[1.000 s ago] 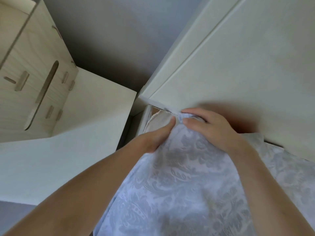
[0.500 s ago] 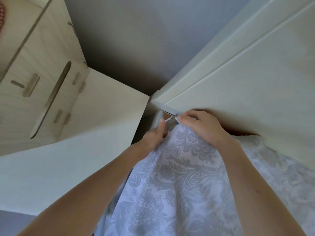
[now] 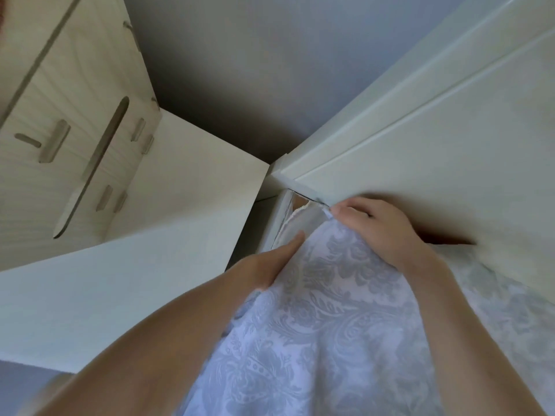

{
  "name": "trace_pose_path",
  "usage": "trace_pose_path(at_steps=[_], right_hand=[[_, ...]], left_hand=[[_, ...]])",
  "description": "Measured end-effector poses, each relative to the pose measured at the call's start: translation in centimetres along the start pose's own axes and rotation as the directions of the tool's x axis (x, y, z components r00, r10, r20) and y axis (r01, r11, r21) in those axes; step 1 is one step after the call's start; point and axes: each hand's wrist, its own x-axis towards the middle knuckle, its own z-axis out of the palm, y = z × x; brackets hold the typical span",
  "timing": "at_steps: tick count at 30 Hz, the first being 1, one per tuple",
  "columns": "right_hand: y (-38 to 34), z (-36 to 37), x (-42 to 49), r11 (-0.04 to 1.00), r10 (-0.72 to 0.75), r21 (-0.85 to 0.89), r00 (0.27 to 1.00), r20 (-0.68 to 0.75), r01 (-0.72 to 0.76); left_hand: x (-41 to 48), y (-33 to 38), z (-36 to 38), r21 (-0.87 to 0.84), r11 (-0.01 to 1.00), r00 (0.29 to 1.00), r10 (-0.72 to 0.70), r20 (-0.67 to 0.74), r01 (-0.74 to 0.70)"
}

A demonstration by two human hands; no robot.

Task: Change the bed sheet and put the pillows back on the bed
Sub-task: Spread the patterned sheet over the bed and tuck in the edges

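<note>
A pale bed sheet (image 3: 330, 319) with a grey paisley pattern covers the mattress corner under both my arms. My right hand (image 3: 381, 226) grips the sheet's corner right against the cream headboard (image 3: 435, 151), its fingers curled over the cloth. My left hand (image 3: 270, 265) holds the sheet's left edge, with the thumb stretched along the cloth and the other fingers hidden under it. Past the sheet's corner a bare strip of mattress with a piped edge (image 3: 295, 219) shows. No pillows are in view.
A white bedside table (image 3: 126, 283) stands close on the left, with a narrow gap to the bed. A light wooden drawer unit (image 3: 69, 121) with a slot handle sits on it at far left. A grey wall (image 3: 255, 70) rises behind.
Both hands and the sheet corner have come up closer to the headboard's end. My left thumb has slid back from the corner, and more bare mattress edge shows there.
</note>
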Motion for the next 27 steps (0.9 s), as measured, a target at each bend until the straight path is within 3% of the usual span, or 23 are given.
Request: trace_pose_path(at_steps=[2, 5, 9, 14, 15, 19, 21, 24, 25, 26, 27], right_hand=[[0.0, 1.9, 1.8, 0.996, -0.016, -0.083, 0.999, -0.041, 0.013], [0.2, 4.4, 3.3, 0.967, -0.138, -0.239, 0.969, -0.204, 0.087], [1.1, 5.3, 3.7, 0.945, -0.271, -0.275, 0.896, -0.352, 0.178], [1.1, 5.8, 4.0, 0.912, -0.372, -0.339, 0.815, -0.444, 0.232], [1.2, 5.8, 4.0, 0.913, -0.367, -0.343, 0.812, -0.453, 0.221], [1.0, 6.2, 4.0, 0.901, -0.377, -0.389, 0.792, -0.481, 0.193], [0.5, 6.3, 3.9, 0.858, -0.454, -0.488, 0.679, -0.576, 0.16], [-0.1, 5.9, 1.7, 0.81, -0.565, -0.569, 0.449, -0.692, 0.143], [0.1, 5.8, 0.4, 0.812, -0.568, -0.563, 0.429, -0.703, 0.152], [0.7, 5.9, -0.8, 0.833, -0.535, -0.535, 0.46, -0.709, 0.144], [1.5, 6.1, -1.7, 0.869, -0.463, -0.478, 0.543, -0.7, 0.124]], left_hand=[[-2.6, 2.2, -0.4, -0.026, 0.997, 0.993, 0.069, -0.091, -0.072], [-3.3, 4.0, -1.0, -0.049, 0.971, 0.968, 0.228, -0.107, -0.235], [-3.7, 6.1, -0.7, -0.1, 0.936, 0.9, 0.291, -0.324, -0.338], [-5.2, 7.1, -0.2, 0.389, 0.889, 0.795, 0.412, -0.444, -0.243], [-5.5, 6.8, -0.2, 0.402, 0.877, 0.779, 0.439, -0.447, -0.263], [-5.8, 5.7, 0.3, 0.165, 0.925, 0.884, 0.377, -0.277, -0.343], [-5.5, 5.7, 0.8, 0.087, 0.938, 0.906, 0.348, -0.242, -0.336], [-4.7, 6.5, 1.3, 0.021, 0.929, 0.91, 0.366, -0.197, -0.369], [-4.8, 6.7, 1.2, 0.014, 0.926, 0.909, 0.372, -0.187, -0.377], [-4.5, 6.9, 1.0, 0.013, 0.928, 0.913, 0.37, -0.172, -0.373], [-4.3, 7.0, 0.8, 0.0, 0.93, 0.919, 0.363, -0.153, -0.368]])
